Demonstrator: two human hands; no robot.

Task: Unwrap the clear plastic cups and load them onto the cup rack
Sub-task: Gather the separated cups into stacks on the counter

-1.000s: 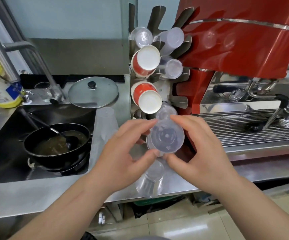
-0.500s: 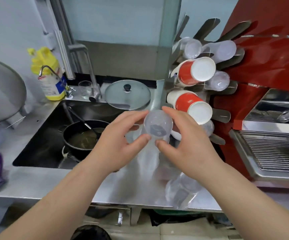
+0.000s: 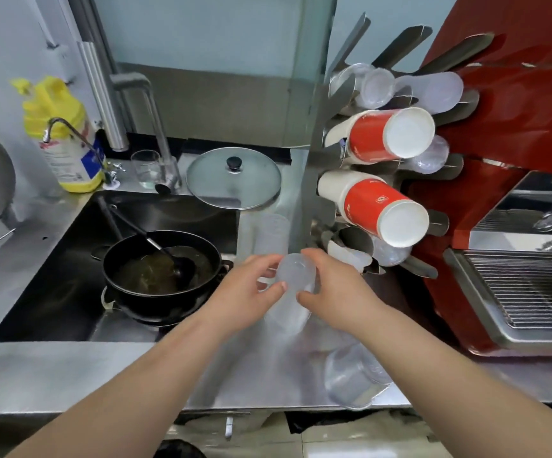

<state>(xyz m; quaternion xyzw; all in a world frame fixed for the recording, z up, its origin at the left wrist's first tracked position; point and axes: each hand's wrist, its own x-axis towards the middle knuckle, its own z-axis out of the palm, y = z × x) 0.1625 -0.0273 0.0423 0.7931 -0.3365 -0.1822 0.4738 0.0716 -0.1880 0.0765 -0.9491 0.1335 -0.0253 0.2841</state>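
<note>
The cup stack [image 3: 293, 292] is gripped above the bench [image 3: 70, 375] by the left hand [image 3: 245, 299] and right hand [image 3: 337, 292]; it should be held level and aimed squarely at a free rack [image 3: 314, 206] slot.

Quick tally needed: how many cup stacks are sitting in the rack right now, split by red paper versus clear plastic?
Red paper cup stacks: 2, upper and lower.
Clear plastic cup stacks: 4 visible, two at the top, one behind the upper red stack, one at the bottom.
Total: 6 in the cup rack. The clear stack in both hands is not counted.
</note>
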